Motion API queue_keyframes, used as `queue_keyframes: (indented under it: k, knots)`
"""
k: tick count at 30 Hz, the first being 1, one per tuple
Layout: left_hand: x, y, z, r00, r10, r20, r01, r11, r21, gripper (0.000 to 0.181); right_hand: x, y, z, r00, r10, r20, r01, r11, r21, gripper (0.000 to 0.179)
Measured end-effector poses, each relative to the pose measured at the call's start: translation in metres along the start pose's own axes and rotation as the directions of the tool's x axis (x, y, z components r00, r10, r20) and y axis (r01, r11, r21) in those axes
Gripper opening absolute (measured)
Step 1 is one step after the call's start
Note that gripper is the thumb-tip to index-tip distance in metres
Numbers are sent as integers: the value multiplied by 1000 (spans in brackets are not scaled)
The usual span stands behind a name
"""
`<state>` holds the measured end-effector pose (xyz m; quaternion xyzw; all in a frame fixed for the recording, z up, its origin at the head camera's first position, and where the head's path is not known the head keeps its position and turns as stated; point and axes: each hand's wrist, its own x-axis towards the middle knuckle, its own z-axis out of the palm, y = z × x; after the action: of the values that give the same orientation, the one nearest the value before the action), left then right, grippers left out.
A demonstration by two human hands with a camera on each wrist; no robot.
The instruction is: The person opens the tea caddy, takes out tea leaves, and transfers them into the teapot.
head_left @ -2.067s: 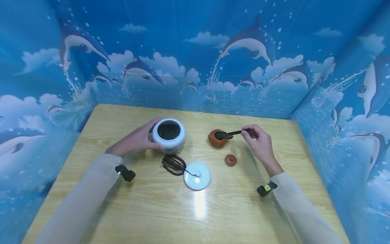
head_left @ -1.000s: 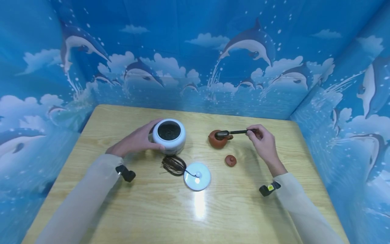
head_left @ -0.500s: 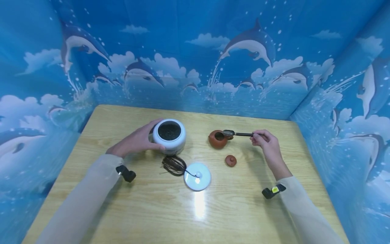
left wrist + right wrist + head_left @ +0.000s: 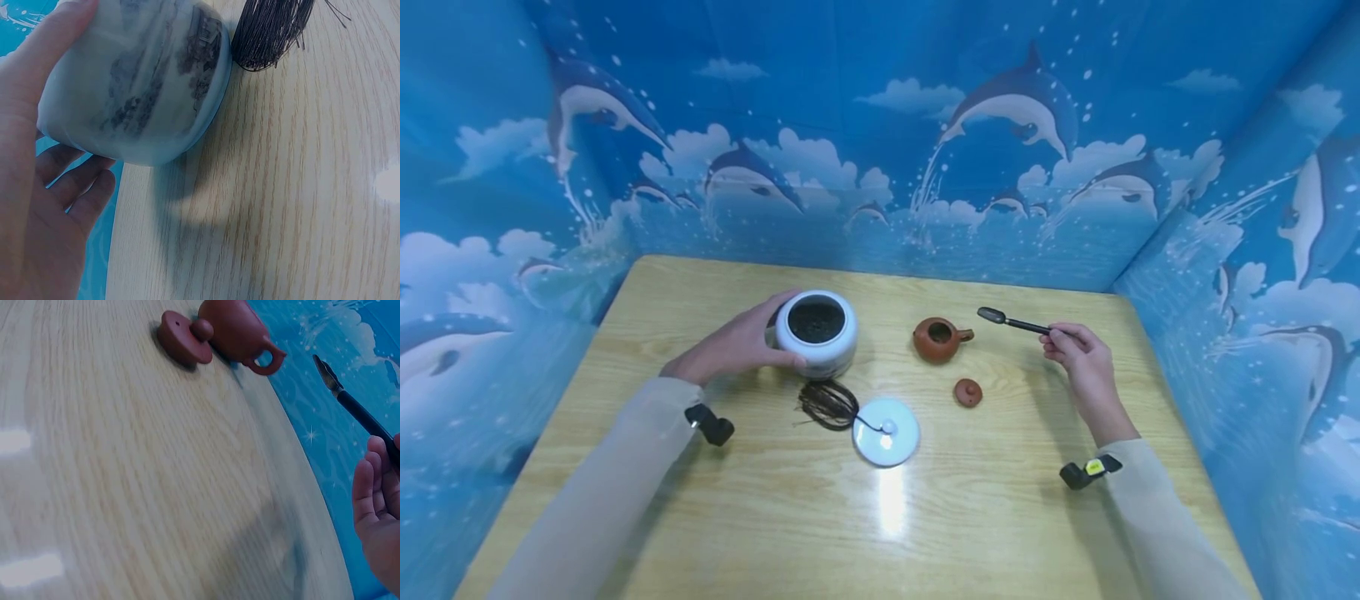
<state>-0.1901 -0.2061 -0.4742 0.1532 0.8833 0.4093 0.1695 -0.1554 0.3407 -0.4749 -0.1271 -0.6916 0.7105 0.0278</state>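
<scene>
"Head camera?"
"High, nearer than the teapot (image 4: 931,350), facing forward and down across the bench (image 4: 775,517)."
"The others?"
"Closer in: the left wrist camera (image 4: 718,431), left of the teapot, shares the jar (image 4: 831,358) with the head view; the right wrist camera (image 4: 1075,476), right of it, shares the teapot."

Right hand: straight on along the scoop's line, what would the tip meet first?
Probably the blue backdrop: the scoop in the right hand points just past the far side of the teapot. Depth is unclear, so the hand itself might clip the teapot.
</scene>
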Motion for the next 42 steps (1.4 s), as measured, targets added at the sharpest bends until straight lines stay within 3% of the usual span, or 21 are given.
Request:
queue_keyframes:
  k: [10, 18, 29, 33, 42]
  knots:
    - [-1, -1, 1, 1000, -1, 1, 1, 1000, 2, 127, -1, 9, -24, 995, 35, -90, -29, 997, 67, 17]
    - [-1, -1, 0, 1000, 2, 4, -2, 1000, -4, 129, 3, 16, -36, 988, 82, -131, -75, 995, 60, 16]
    - [0, 0, 0, 1000, 4, 4, -4, 1000, -6, 130, 7, 21, -42, 979, 125, -159, -142, 985, -100, 17]
    - [0, -1, 1, 1000, 6, -7, -6, 1000, -1, 130, 6, 24, -43, 983, 113, -147, -147, 958, -246, 19]
    - [2, -3, 1, 1000, 11, -9, -11, 1000, -2, 129, 3, 28, -42, 990, 76, -122, -129, 846, -517, 35]
